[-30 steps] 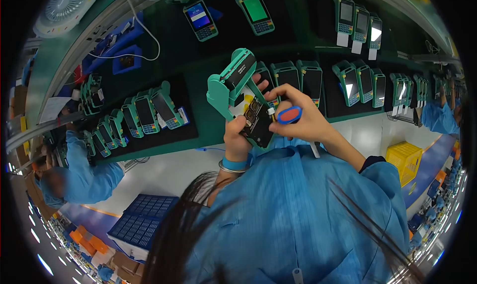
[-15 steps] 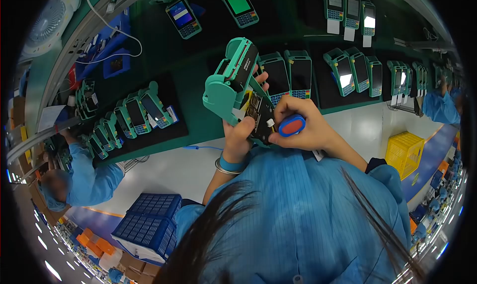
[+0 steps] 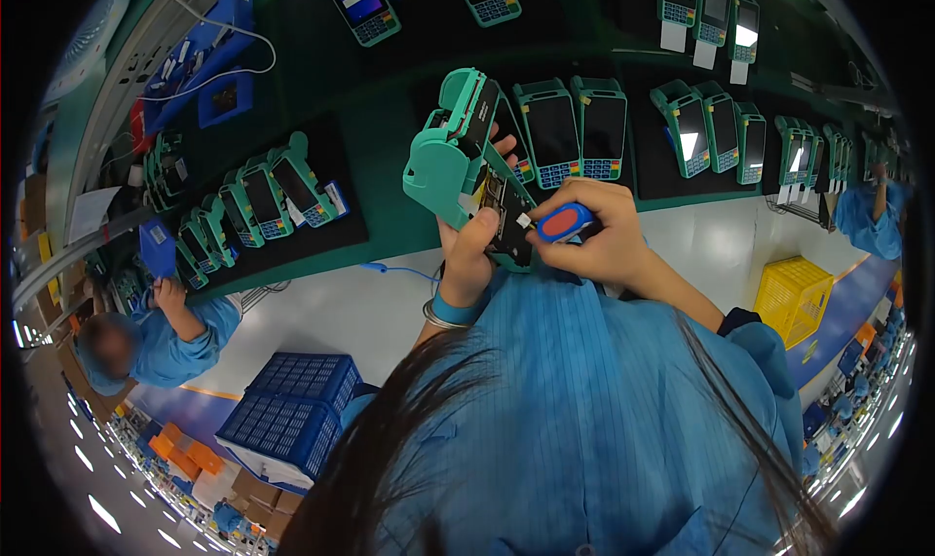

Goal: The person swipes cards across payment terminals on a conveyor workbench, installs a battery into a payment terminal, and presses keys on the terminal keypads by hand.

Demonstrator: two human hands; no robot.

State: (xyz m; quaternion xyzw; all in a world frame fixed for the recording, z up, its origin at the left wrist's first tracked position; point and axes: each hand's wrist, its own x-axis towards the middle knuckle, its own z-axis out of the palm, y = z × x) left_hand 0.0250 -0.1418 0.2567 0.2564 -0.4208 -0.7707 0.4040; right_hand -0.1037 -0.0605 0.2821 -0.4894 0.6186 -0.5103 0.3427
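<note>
bare left hand [image 3: 469, 254] clamped on an opened green plastic card terminal [image 3: 440, 171]

its thumb lay over the terminal's dark circuit board [image 3: 514, 205]. the bare right hand [image 3: 609, 237], just right of the terminal, pinched a rounded blue-and-red plastic handle [image 3: 562, 223], near a small white block [image 3: 524, 221] on the board. more green terminals with dark screens [image 3: 552, 132] were right of the opened terminal; well to its left, a co-worker in blue [image 3: 190, 347] held a flat blue piece [image 3: 157, 248].

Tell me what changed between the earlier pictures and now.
At left, the co-worker's arm has drawn back and now seems to hold up a blue piece. Unchanged: the left grip on the opened green terminal, the right grip on the red-and-blue tool.
</note>
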